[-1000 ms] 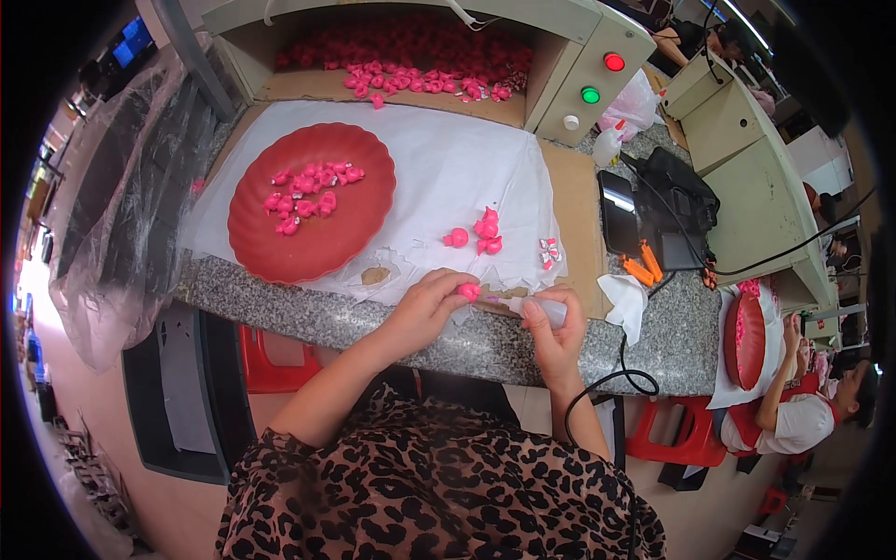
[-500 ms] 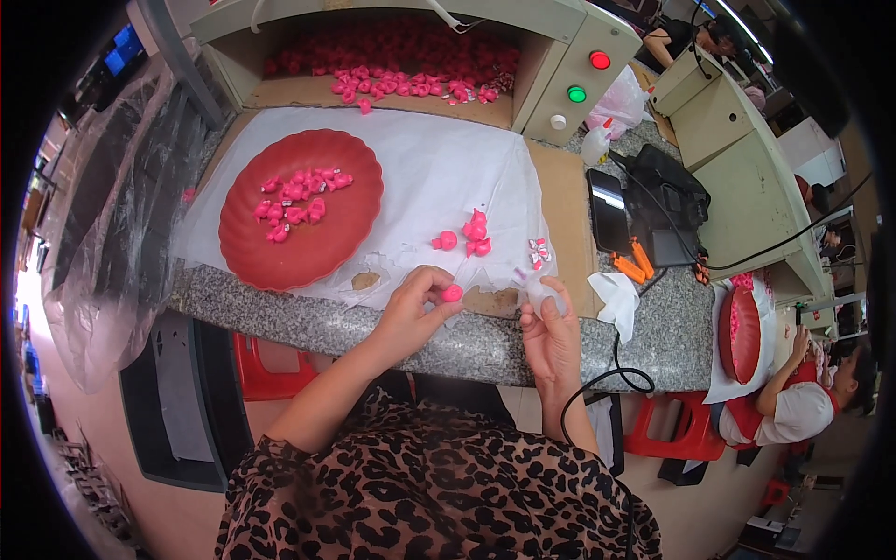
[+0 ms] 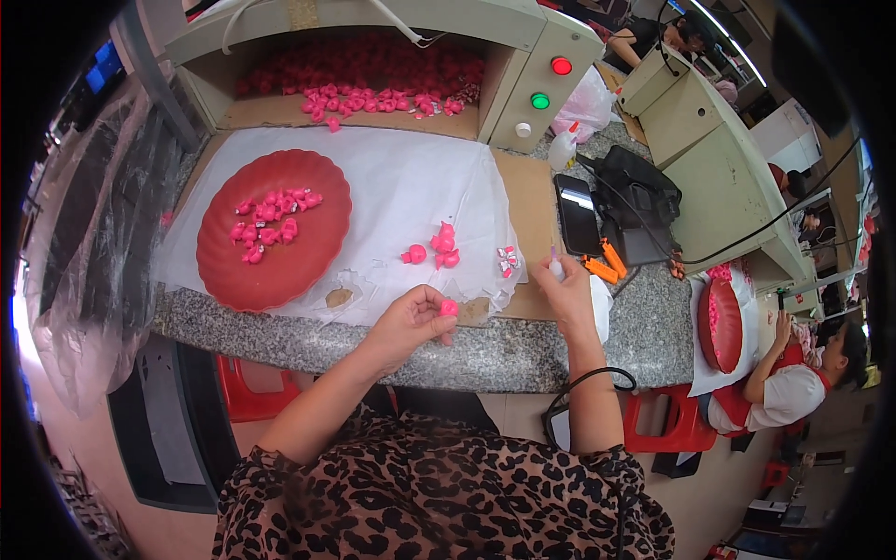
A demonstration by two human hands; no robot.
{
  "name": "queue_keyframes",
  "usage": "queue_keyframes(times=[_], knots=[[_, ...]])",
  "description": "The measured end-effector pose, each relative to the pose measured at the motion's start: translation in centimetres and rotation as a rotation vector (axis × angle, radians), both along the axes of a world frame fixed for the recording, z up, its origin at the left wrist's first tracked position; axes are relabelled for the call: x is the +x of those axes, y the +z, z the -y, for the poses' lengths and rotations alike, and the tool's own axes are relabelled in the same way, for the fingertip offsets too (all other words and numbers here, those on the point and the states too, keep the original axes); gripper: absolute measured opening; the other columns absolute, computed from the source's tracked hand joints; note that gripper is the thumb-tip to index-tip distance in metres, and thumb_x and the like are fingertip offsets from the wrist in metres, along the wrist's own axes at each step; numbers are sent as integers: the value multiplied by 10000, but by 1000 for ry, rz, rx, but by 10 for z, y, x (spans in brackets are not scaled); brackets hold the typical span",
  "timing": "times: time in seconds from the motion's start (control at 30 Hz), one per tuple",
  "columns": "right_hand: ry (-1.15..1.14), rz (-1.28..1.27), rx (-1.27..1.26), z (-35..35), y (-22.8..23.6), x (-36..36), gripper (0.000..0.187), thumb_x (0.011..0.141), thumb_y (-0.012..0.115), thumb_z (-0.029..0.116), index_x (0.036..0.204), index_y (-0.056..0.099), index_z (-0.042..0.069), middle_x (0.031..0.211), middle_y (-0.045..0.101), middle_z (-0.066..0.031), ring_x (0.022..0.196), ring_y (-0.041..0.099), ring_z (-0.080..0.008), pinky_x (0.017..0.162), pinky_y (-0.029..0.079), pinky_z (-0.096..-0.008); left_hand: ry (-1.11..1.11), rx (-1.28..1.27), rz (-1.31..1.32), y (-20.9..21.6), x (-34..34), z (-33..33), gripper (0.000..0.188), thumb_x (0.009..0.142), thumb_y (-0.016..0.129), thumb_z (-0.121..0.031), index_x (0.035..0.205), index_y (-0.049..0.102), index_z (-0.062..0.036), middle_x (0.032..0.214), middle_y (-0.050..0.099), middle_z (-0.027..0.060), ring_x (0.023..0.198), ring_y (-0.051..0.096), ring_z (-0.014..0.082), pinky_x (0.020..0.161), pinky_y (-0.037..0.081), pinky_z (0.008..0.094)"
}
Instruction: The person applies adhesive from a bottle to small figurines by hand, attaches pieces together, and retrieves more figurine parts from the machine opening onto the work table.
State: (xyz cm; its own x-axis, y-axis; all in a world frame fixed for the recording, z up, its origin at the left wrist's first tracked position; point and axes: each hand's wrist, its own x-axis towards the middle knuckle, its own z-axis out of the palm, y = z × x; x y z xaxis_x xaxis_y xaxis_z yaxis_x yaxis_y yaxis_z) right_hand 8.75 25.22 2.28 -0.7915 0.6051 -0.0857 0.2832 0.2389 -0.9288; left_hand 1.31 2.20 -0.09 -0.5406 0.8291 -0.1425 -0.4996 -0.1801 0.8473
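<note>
My left hand (image 3: 411,320) pinches a small pink figure piece (image 3: 449,307) between thumb and fingertips, just over the front edge of the worktop. Farther right, my right hand (image 3: 565,291) is closed around a small translucent squeeze bottle (image 3: 556,268). Its purplish tip points up and away, and my fingers hide most of its body. Beyond my hands, several loose pink pieces (image 3: 444,245) lie on white paper (image 3: 378,187). A few small silver-and-red bits (image 3: 507,261) lie at the paper's right edge. At the left, a red scalloped plate (image 3: 322,229) holds more pink pieces.
A beige machine (image 3: 518,70) with many pink pieces inside stands at the back. To the right are a phone (image 3: 578,213), orange-handled pliers (image 3: 607,263), a black bag (image 3: 635,191), a white bottle (image 3: 564,147) and a black cable. Another person (image 3: 784,383) sits far right.
My right hand has swung to the right with the squeeze bottle, away from my left hand, and turned so its back faces up. My left hand still pinches the pink piece. The whole view has shifted.
</note>
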Motion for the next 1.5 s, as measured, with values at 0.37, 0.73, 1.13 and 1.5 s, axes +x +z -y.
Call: queue_keyframes(times=[0.37, 0.73, 1.13, 1.5], knots=[[112, 137, 405, -15, -18, -21, 216, 666, 651, 230, 768, 640, 40, 662, 604, -133, 597, 589, -225, 565, 441, -312, 7, -31, -5, 1, -4, 3, 159, 783, 567, -24, 872, 434, -20, 813, 507, 50, 679, 516, 105, 548, 436, 223], [171, 236, 519, -11, -9, -16, 222, 659, 646, 219, 763, 620, 25, 625, 583, -148, 603, 581, -228, 571, 433, -308, 47, 19, 91, -6, -3, 4, 133, 819, 523, -59, 919, 453, -8, 849, 529, 68, 734, 531, 130, 639, 465, 247], [-22, -253, -704, 92, -1, 13, 95, 726, 635, 74, 779, 599, 4, 665, 579, -38, 508, 480, -75, 459, 383, -196, 177, 60, 12, -11, 9, -2, 243, 818, 529, -64, 1040, 474, 17, 891, 566, 80, 787, 556, 143, 697, 470, 251], [44, -343, -436, 116, -8, 15, 86, 758, 603, 25, 827, 613, -25, 731, 603, -45, 653, 537, -70, 605, 421, -185, 203, 43, -86, -14, 13, 0, 222, 824, 513, -35, 1034, 473, 24, 887, 572, 92, 769, 554, 132, 690, 457, 236]])
